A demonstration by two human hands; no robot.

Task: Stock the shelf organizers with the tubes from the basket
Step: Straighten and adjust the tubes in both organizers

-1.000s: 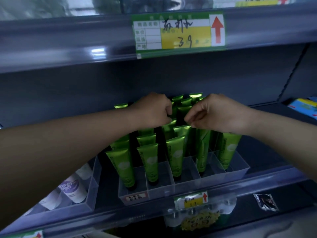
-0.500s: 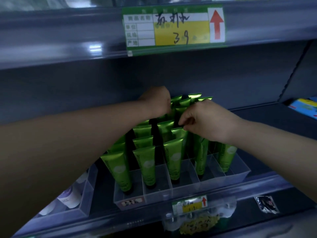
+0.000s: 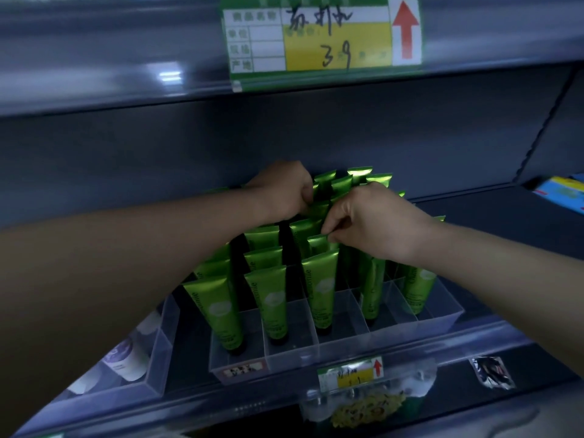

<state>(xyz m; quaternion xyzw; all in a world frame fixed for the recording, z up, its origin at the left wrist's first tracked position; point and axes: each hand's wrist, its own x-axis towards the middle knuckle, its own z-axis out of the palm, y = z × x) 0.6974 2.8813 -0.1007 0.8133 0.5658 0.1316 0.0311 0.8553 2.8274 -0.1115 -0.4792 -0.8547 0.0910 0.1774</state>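
tubes (image 3: 268, 298) stood upright in the organizer (image 3: 347, 346), crimps up; right hand (image 3: 373, 226) pinched one crimp, left hand (image 3: 281, 191) gripped another.

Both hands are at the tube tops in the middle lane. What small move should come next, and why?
Likely ease the tube down into the organizer lane behind the front tube, then let go. The right hand pinches its top, while the left hand grips the rear tubes just behind it.

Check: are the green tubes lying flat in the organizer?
No, the green tubes stand on their caps in compartments of the clear organizer.
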